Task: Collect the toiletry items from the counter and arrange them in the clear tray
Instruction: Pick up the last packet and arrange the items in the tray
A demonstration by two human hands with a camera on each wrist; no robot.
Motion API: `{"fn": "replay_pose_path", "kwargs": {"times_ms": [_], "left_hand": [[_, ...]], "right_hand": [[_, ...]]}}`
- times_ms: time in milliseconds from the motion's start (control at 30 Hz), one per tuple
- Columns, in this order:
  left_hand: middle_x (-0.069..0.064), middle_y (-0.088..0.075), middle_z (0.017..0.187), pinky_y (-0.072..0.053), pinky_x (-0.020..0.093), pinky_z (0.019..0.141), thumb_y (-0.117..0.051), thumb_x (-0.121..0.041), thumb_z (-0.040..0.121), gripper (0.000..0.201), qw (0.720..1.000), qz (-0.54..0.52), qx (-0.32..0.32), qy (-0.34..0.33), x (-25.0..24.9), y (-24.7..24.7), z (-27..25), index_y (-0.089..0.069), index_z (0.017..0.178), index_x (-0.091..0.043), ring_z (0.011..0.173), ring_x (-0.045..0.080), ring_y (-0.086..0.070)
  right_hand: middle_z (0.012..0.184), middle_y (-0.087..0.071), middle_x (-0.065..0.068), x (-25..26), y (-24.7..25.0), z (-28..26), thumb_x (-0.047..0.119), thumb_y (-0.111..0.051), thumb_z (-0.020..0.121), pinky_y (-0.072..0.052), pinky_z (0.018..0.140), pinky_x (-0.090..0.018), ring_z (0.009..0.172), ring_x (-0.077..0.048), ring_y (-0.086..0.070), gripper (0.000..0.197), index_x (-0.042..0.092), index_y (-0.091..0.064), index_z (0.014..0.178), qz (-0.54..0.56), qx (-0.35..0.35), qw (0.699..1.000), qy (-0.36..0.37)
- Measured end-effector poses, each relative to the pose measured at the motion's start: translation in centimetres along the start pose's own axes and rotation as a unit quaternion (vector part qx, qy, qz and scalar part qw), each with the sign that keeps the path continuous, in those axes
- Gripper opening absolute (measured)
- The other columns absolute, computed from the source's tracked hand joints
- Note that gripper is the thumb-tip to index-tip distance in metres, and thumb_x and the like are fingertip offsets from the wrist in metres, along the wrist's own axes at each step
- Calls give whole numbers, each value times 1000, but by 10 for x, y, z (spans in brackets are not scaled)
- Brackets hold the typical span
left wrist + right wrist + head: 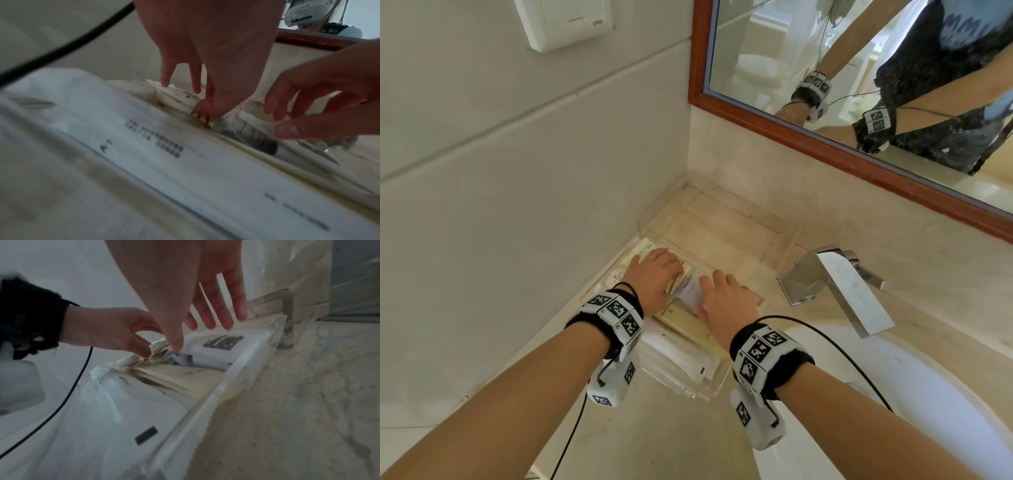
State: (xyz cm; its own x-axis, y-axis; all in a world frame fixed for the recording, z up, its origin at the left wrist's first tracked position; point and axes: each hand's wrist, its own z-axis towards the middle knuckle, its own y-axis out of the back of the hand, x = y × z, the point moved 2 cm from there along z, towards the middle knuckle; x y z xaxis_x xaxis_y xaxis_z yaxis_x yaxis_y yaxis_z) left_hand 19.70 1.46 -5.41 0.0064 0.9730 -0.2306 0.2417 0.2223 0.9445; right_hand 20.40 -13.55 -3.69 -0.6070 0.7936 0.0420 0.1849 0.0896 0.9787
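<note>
A clear tray (787,255) stands in the counter's corner against the wall. Its near half holds several flat toiletry packets: a long white one (678,349), a cream one (685,322) and a white sachet with black lettering (222,344). My left hand (654,270) reaches into the tray and pinches a cream packet with gold stripes (157,351) between thumb and finger. My right hand (719,291) hovers just to its right with fingers (218,316) straight, and its thumb tip touches the crumpled white wrapper (183,357) beside the sachet. The tray's far half is bare.
A chrome faucet (839,284) stands right of the tray, above the white basin (893,394). A wood-framed mirror (859,85) hangs behind, and a tiled wall with a switch plate (565,20) closes the left side. Black wrist cables (571,435) trail below my arms.
</note>
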Motion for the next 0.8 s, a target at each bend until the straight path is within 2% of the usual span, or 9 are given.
{"fn": "replay_pose_path", "kwargs": {"times_ms": [133,267,433,567,800], "left_hand": [[-3,-39,148,-24,43,117,-54,-19,90,39,1000,-9,-30,0,-4,5,-4,-53,129,-17,144,16,-24],[-2,-47,142,-25,35,113,-47,-18,92,34,998,-20,-56,-3,-8,10,-11,-58,124,-14,139,17,-32],[-4,-48,141,-25,32,112,-47,-11,91,35,998,-14,-54,1,-9,15,-14,-58,124,-16,138,15,-34],[-6,-49,139,-28,31,109,-48,-1,86,41,998,-14,-63,2,-13,20,-17,-59,122,-18,137,14,-34],[-1,-54,135,-32,33,108,-46,-2,87,40,998,4,-67,-20,-33,37,-25,-60,122,-16,134,17,-37]], "right_hand": [[127,-44,-9,0,-6,2,19,-54,94,-50,76,-34,111,-26,-51,45,15,-34,134,-4,9,1000,-1],[127,-45,-10,-1,-13,3,16,-49,96,-49,83,-36,116,-28,-47,37,13,-41,132,-11,47,999,-9],[127,-45,-10,0,-6,2,22,-47,98,-49,82,-36,116,-27,-48,34,12,-42,130,-9,34,999,-13],[126,-46,-9,-1,1,0,16,-53,94,-49,79,-34,113,-26,-50,36,12,-42,128,-8,23,1000,-17],[123,-48,-11,-15,26,-23,14,-55,93,-46,74,-33,109,-27,-53,34,10,-45,125,18,-3,999,-37]]}}
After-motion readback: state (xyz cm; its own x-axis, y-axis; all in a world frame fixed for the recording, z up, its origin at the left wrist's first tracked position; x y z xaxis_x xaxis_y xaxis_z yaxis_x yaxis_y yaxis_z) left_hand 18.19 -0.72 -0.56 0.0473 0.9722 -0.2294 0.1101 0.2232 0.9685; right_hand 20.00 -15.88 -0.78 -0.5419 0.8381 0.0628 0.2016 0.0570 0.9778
